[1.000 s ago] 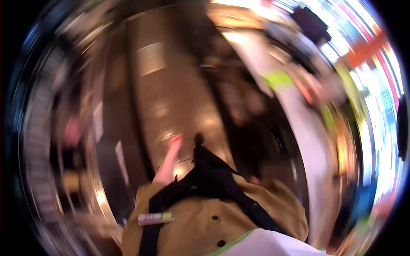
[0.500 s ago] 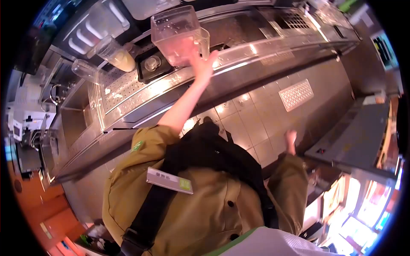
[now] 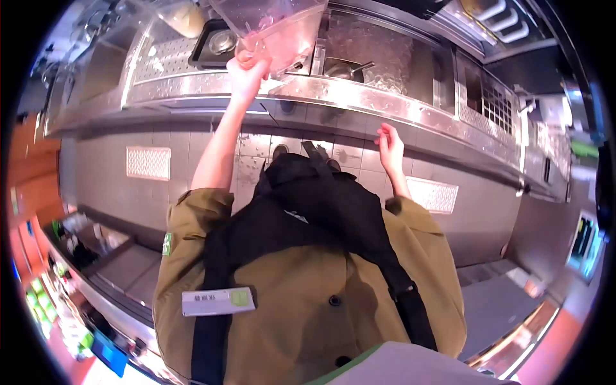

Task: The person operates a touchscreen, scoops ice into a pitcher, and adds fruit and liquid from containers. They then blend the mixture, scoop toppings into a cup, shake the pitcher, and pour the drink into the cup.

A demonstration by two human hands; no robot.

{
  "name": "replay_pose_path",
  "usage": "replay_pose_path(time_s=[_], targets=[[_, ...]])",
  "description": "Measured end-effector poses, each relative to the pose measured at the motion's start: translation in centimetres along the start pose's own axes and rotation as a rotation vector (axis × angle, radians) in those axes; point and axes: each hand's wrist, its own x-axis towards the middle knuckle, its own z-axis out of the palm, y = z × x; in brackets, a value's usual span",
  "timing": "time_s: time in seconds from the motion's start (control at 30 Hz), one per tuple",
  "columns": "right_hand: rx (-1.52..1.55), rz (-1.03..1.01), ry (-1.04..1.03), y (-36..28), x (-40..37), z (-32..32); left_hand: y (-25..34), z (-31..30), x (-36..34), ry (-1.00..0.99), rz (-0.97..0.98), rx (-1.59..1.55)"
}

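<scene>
At the counter's upper edge, my left hand (image 3: 249, 69) is closed around the handle of a clear square-sided container (image 3: 294, 40). The container is tilted and cut off by the frame's top. Just left of it lies a black tray (image 3: 201, 52) with a round metal piece (image 3: 222, 42) in it. My right hand (image 3: 390, 146) hangs in front of the counter, its fingers loosely bent and apart, with nothing in them.
A perforated drain surface (image 3: 168, 59) lies left of the tray, near a jug of pale contents (image 3: 186, 20). Right of the container are a metal pan (image 3: 341, 69) and a wet steel basin (image 3: 385, 54). Floor grates (image 3: 148, 163) flank my body.
The view has turned and shifted right along the counter. My left hand has gone from spread fingers beside the container to a grip on its handle. My right hand has come forward.
</scene>
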Motion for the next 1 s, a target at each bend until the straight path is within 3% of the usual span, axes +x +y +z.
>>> replay_pose_path(time_s=[0.2,0.3,0.43,0.53,0.6,0.73,0.8,0.87,0.93,0.97,1.0], targets=[[-0.133,-0.145,-0.178,2.1,1.7,-5.7,1.7,-0.1,-0.8,0.138,0.068,0.406],[-0.131,-0.161,-0.227,3.4,3.6,-6.7,3.5,-0.4,-2.5,0.457,0.289,0.576],[0.015,-0.103,-0.333,2.3,4.2,-6.8,5.8,-0.9,-2.8,0.626,0.389,0.467],[0.083,-0.201,-0.371,2.7,4.3,-5.9,4.0,0.4,-1.3,0.337,0.117,0.602],[0.074,-0.18,-0.389,2.1,4.1,-5.1,0.9,-0.6,1.4,0.411,-0.106,0.354],[0.089,-0.244,-0.561,-1.1,4.4,-2.9,2.9,3.4,1.2,0.593,0.034,0.422],[0.102,-0.23,-0.539,-2.8,5.5,-1.9,6.6,4.6,-2.6,0.714,0.078,0.392],[0.071,-0.345,-0.469,-4.1,7.6,0.2,8.4,2.6,-7.0,0.783,0.141,0.107],[-0.083,-0.644,-0.392,-7.9,10.4,4.2,10.3,-0.8,-12.6,0.88,0.078,0.148],[0.005,-0.65,-0.455,-10.9,11.4,6.8,11.9,-1.2,-14.6,1.005,0.074,0.07],[-0.106,-0.692,-0.49,-13.0,12.5,9.9,13.3,-2.1,-16.8,1.014,0.056,0.116]])
